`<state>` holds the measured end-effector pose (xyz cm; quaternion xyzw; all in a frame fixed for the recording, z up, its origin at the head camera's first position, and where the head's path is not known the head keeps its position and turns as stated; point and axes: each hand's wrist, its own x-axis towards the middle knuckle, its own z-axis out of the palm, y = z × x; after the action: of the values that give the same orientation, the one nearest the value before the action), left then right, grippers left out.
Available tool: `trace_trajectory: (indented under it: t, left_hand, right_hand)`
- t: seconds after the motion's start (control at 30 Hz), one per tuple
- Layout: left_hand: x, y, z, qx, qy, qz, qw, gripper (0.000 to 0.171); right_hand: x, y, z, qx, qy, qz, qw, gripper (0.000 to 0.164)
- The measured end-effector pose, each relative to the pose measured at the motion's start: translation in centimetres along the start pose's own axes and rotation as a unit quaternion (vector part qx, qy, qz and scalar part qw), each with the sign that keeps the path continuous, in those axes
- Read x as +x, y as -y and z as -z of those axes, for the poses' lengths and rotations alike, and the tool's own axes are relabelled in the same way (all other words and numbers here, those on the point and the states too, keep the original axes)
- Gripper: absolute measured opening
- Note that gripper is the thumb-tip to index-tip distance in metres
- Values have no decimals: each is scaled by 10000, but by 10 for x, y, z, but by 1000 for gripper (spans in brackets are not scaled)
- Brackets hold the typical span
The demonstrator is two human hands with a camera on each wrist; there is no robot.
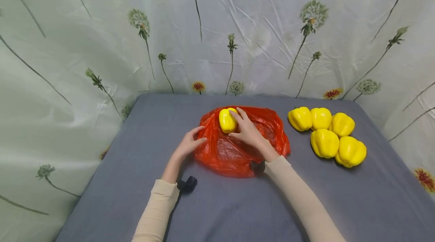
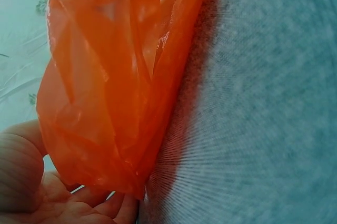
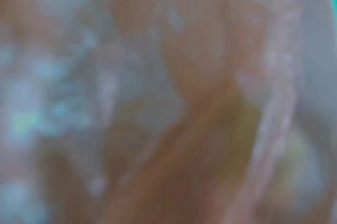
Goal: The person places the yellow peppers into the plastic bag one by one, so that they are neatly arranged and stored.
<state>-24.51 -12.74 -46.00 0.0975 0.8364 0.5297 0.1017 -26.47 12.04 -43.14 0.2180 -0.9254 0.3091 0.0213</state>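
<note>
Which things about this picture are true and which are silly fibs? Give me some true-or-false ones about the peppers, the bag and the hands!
1. Five yellow peppers sit in a group on the table. True.
2. The group of peppers is left of the red bag in the head view. False: it is to the bag's right.
3. The right hand has its fingers on a single pepper over the bag. True.
4. The left hand is holding a pepper too. False: it is at the bag's left edge, with no pepper in it.
5. The cloth behind the table has flowers on it. True.
6. The single pepper is green. False: it is yellow.
</note>
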Motion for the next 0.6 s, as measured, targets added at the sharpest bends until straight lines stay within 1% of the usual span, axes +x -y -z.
trace_trajectory:
  t: [0.07, 0.1, 0.13, 0.23, 0.3, 0.33, 0.43, 0.6]
  left_hand:
    - [0, 0, 0, 9, 28, 6, 10000, 56]
    - [-3, -4, 1, 5, 62, 0, 10000, 56]
    - [-2, -5, 1, 7, 62, -3, 10000, 56]
    - [-1, -3, 2, 42, 42, -18, 10000, 56]
    - [-1, -3, 1, 40, 22, 40, 10000, 56]
    - [2, 2, 0, 47, -5, 59, 10000, 56]
    - [1, 2, 0, 95, 19, 78, 9999, 56]
    - [-1, 0, 0, -30, 88, 122, 9999, 56]
  right_hand:
    - [-5, 0, 3, 8, 1, -50, 10000, 81]
    - [-7, -1, 5, 7, -19, -65, 10000, 81]
    - [-8, -1, 7, -18, -53, -38, 10000, 80]
    - [-13, -4, 12, -62, -192, 40, 9998, 78]
    - [-17, -6, 14, -138, -262, 65, 9995, 77]
    - [-18, -7, 16, -156, -290, 68, 9994, 76]
    - [-24, -10, 21, -281, -392, 58, 9988, 74]
    - [-34, -13, 32, -382, -643, 54, 9972, 72]
